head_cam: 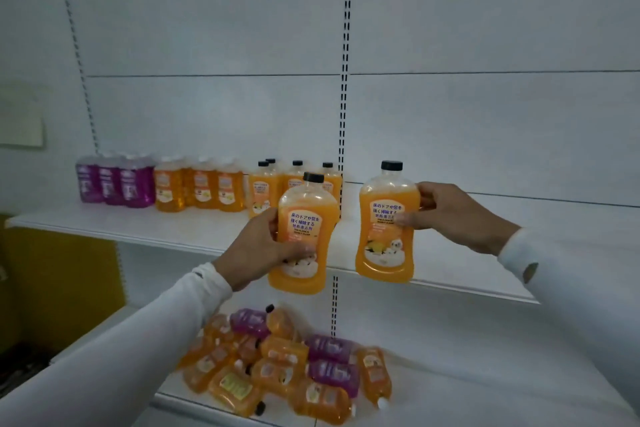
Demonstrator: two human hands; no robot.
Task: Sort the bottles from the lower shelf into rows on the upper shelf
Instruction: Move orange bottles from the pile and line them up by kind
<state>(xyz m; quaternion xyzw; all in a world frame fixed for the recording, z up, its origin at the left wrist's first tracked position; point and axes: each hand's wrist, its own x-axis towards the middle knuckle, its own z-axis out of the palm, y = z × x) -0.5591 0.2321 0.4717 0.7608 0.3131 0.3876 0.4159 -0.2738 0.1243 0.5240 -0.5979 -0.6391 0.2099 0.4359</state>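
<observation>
My left hand [258, 250] grips an orange bottle with a black cap [308, 215] upright, in front of the upper shelf [138, 225]. My right hand [453, 215] holds a second orange black-capped bottle [386, 229] by its right side, level with the shelf's front edge. On the upper shelf stand rows of purple bottles [116, 182], orange white-capped bottles [202, 187] and orange black-capped bottles [268, 184]. A heap of orange and purple bottles [284, 362] lies on the lower shelf [485, 392].
White back panels with slotted uprights [344, 87] rise behind the shelves. A yellow panel [59, 284] sits at the lower left. The upper shelf's right half [485, 236] holds no bottles.
</observation>
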